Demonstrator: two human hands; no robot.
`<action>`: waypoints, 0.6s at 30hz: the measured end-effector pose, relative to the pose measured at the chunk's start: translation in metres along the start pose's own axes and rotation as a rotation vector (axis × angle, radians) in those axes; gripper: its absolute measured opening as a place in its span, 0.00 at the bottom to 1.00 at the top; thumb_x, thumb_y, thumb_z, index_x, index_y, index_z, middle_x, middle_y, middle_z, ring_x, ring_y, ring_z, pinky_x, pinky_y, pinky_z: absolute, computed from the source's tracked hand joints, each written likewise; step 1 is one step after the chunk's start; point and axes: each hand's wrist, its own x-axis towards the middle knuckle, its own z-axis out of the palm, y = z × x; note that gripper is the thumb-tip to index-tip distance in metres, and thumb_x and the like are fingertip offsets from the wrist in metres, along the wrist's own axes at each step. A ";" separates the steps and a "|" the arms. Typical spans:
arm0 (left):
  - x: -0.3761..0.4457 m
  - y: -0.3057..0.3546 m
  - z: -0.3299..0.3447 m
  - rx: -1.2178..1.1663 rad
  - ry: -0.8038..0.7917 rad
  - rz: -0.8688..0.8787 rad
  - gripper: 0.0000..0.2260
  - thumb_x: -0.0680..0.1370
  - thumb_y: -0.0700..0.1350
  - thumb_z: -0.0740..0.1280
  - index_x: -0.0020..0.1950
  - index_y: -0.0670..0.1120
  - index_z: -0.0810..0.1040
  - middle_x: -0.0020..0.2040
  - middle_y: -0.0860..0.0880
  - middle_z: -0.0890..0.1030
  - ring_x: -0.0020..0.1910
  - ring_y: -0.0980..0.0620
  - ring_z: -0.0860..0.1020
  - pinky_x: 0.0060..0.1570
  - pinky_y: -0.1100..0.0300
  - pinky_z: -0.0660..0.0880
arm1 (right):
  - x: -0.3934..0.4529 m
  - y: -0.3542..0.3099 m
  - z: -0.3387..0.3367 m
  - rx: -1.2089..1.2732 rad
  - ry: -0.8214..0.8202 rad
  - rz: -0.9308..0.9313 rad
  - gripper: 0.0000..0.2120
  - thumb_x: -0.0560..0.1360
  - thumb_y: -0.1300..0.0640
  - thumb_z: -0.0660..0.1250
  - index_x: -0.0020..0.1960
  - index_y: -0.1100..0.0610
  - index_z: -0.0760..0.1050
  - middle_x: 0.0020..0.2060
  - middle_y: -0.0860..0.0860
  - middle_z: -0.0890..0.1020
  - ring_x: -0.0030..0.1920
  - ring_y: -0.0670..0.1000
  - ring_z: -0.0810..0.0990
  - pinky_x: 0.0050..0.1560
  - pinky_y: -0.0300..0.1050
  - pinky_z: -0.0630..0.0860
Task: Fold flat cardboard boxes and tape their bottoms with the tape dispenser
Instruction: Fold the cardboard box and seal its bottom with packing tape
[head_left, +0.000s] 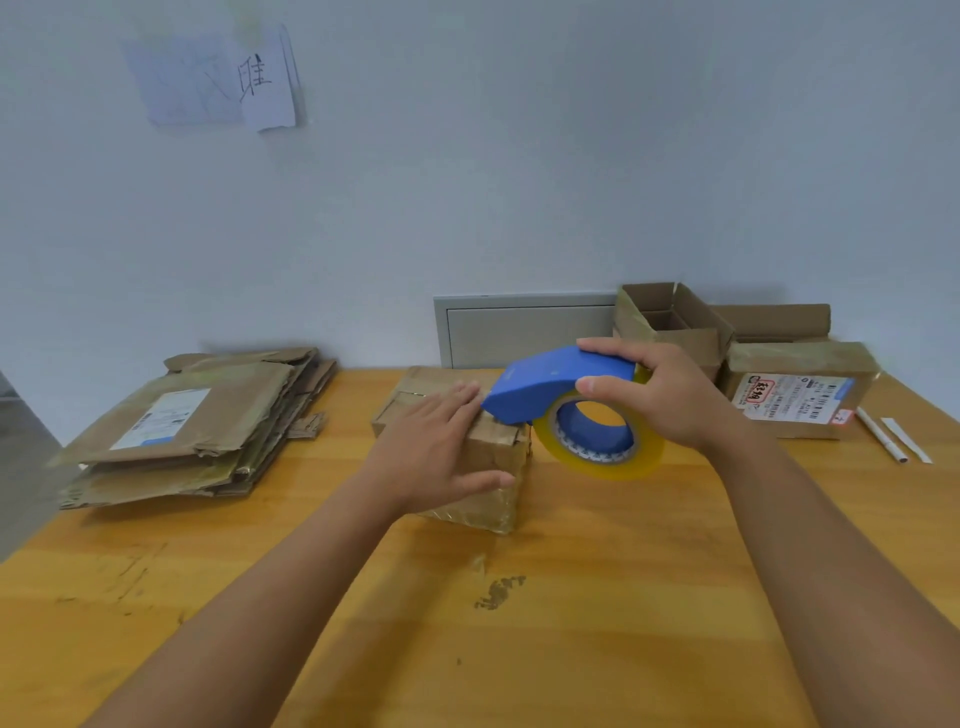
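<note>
Left hand (441, 457) lies flat, fingers straight, pressing the folded box (488, 462) mid-surface. Right hand (660, 395) grips the tape dispenser (545, 389), its nose at the box's top edge. Risk: box slides under the pull, tape wrinkles or misses the seam.

Blue tape dispenser (550, 387), yellowish tape roll (602, 457), brown box (483, 457), orange-yellow table (571, 623).
</note>
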 end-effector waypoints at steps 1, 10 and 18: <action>0.001 0.006 0.002 -0.014 0.015 -0.033 0.50 0.69 0.81 0.48 0.81 0.49 0.53 0.80 0.51 0.58 0.78 0.53 0.56 0.74 0.58 0.48 | -0.001 0.000 0.001 0.003 0.001 -0.001 0.21 0.67 0.35 0.71 0.59 0.32 0.77 0.56 0.32 0.78 0.55 0.33 0.76 0.53 0.34 0.71; 0.009 0.009 0.004 -0.050 0.163 -0.064 0.37 0.75 0.72 0.53 0.79 0.53 0.63 0.76 0.53 0.67 0.74 0.52 0.66 0.71 0.56 0.63 | -0.010 0.004 0.007 0.053 0.050 0.001 0.20 0.71 0.41 0.73 0.63 0.36 0.77 0.59 0.34 0.77 0.57 0.36 0.76 0.53 0.33 0.71; 0.011 -0.001 0.005 -0.095 0.118 0.007 0.31 0.78 0.69 0.56 0.77 0.57 0.64 0.75 0.56 0.69 0.76 0.51 0.64 0.71 0.52 0.63 | -0.020 0.009 0.021 0.107 0.135 0.012 0.22 0.70 0.41 0.73 0.64 0.39 0.77 0.59 0.36 0.77 0.57 0.35 0.75 0.49 0.27 0.73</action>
